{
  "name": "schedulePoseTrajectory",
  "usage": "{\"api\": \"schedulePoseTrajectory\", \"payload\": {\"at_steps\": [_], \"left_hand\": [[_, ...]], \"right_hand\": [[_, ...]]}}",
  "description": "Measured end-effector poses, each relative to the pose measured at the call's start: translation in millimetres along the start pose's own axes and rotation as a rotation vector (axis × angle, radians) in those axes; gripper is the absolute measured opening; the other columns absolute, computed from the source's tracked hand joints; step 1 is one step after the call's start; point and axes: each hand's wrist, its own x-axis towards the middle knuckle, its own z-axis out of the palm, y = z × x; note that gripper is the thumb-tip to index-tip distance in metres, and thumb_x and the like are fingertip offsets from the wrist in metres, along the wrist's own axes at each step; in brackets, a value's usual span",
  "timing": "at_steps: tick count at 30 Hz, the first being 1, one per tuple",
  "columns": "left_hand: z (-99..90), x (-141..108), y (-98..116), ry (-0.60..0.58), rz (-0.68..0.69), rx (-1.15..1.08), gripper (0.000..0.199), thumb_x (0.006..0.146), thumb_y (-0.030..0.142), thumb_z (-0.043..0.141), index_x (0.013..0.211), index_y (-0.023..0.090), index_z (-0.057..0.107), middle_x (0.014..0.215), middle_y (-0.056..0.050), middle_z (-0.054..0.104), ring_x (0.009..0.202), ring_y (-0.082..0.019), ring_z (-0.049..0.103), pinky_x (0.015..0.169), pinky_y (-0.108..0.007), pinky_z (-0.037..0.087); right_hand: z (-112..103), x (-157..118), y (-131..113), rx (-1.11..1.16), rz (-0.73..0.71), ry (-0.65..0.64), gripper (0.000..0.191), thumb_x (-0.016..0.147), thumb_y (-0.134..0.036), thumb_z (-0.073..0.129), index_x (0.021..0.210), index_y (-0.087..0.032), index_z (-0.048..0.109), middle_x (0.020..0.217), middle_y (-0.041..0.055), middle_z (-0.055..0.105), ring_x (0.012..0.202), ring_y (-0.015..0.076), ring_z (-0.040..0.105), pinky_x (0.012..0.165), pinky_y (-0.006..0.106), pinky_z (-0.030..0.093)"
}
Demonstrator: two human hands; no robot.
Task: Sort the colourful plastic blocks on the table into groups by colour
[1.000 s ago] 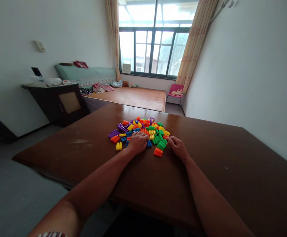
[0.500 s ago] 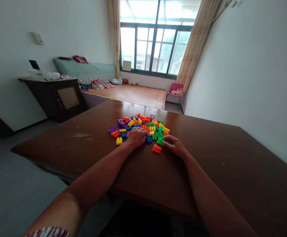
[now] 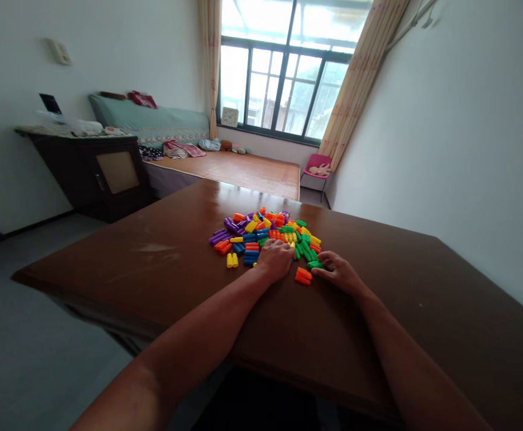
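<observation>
On the tabletop (image 3: 304, 326), an orange block (image 3: 303, 275) lies just before the block pile (image 3: 274, 219). The right hand (image 3: 339, 272) clamps a green block (image 3: 315, 264) at the pile's right edge; the left hand (image 3: 275, 261) covers its near edge — grip hidden, I can't tell.

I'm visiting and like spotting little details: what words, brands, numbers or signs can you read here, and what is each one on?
No text can be read with certainty.
Square clock on the windowsill: face markings too small and blurred to read.
Colourful plastic blocks on the table: no lettering visible at this size.
Curtain to the right of the window: a small pattern, no legible writing.
</observation>
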Motion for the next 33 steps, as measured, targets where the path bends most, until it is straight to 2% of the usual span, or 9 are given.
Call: {"api": "schedulePoseTrajectory", "payload": {"at_steps": [2, 7, 12, 15, 20, 23, 29, 33], "left_hand": [[2.4, -0.2, 0.8, -0.012, 0.017, -0.003, 0.022, 0.086, 0.017, 0.050, 0.089, 0.022, 0.071, 0.095, -0.007, 0.070, 0.098, -0.024, 0.058, 0.096, -0.045, 0.035], [5.3, -0.7, 1.7, -0.026, 0.034, -0.018, 0.021, 0.087, 0.018, 0.050, 0.087, 0.021, 0.071, 0.094, -0.009, 0.070, 0.096, -0.025, 0.058, 0.097, -0.048, 0.033], [4.2, -1.5, 3.1, -0.075, 0.049, -0.011, 0.021, 0.086, 0.017, 0.051, 0.088, 0.020, 0.071, 0.096, -0.010, 0.069, 0.098, -0.026, 0.057, 0.098, -0.051, 0.032], [4.5, -1.6, 2.4, -0.077, 0.053, -0.004, 0.021, 0.087, 0.017, 0.050, 0.088, 0.020, 0.071, 0.095, -0.009, 0.069, 0.098, -0.026, 0.057, 0.101, -0.052, 0.030], [3.9, 0.8, 1.7, -0.024, 0.058, -0.006, 0.021, 0.087, 0.017, 0.050, 0.089, 0.021, 0.071, 0.094, -0.008, 0.069, 0.098, -0.025, 0.056, 0.102, -0.052, 0.030], [1.3, 1.9, 2.9, 0.007, 0.057, -0.002, 0.021, 0.087, 0.017, 0.050, 0.088, 0.021, 0.071, 0.093, -0.008, 0.069, 0.097, -0.025, 0.057, 0.103, -0.051, 0.030], [-4.2, 3.7, 1.0, 0.040, 0.071, -0.013, 0.023, 0.085, 0.014, 0.050, 0.087, 0.023, 0.072, 0.094, -0.007, 0.070, 0.101, -0.024, 0.058, 0.106, -0.049, 0.030], [-3.9, 4.0, 8.0, 0.042, 0.138, -0.111, 0.027, 0.085, 0.014, 0.048, 0.090, 0.025, 0.071, 0.100, -0.002, 0.070, 0.100, -0.020, 0.060, 0.099, -0.037, 0.041]], "right_hand": [[1.4, -0.7, 0.5, -0.055, -0.013, 0.002, 0.047, 0.066, -0.053, 0.074, 0.101, -0.023, 0.065, 0.100, 0.0063, 0.068, 0.086, 0.0217, 0.062, 0.079, 0.036, 0.051], [-0.3, -2.3, 9.2, -0.080, -0.004, 0.031, 0.041, 0.075, -0.045, 0.064, 0.110, -0.024, 0.064, 0.103, 0.0077, 0.067, 0.091, 0.0229, 0.062, 0.084, 0.038, 0.051], [-2.1, -3.1, 13.6, -0.090, -0.035, 0.087, 0.043, 0.073, -0.033, 0.058, 0.115, -0.026, 0.065, 0.118, 0.0074, 0.065, 0.112, 0.0280, 0.055, 0.097, 0.044, 0.045], [-2.5, -2.9, 13.2, -0.081, -0.047, 0.101, 0.046, 0.075, -0.033, 0.056, 0.120, -0.028, 0.063, 0.127, 0.0056, 0.061, 0.120, 0.0281, 0.050, 0.103, 0.045, 0.042], [-4.0, -2.3, 14.1, -0.159, 0.048, 0.148, 0.052, 0.076, -0.050, 0.063, 0.121, -0.024, 0.064, 0.120, 0.0097, 0.063, 0.115, 0.0298, 0.052, 0.098, 0.044, 0.044], [-4.5, -0.5, 17.8, -0.196, 0.032, 0.157, 0.052, 0.074, -0.053, 0.065, 0.117, -0.024, 0.066, 0.115, 0.0090, 0.066, 0.110, 0.0294, 0.054, 0.096, 0.044, 0.044], [-5.6, 8.0, 35.5, -0.206, 0.006, 0.207, 0.043, 0.077, -0.044, 0.060, 0.113, -0.023, 0.067, 0.111, 0.0077, 0.068, 0.102, 0.0252, 0.058, 0.095, 0.042, 0.044], [-6.3, 13.2, 46.9, -0.221, 0.033, 0.304, 0.041, 0.075, -0.036, 0.059, 0.113, -0.021, 0.065, 0.113, 0.0096, 0.067, 0.101, 0.0242, 0.060, 0.096, 0.042, 0.044]]}}
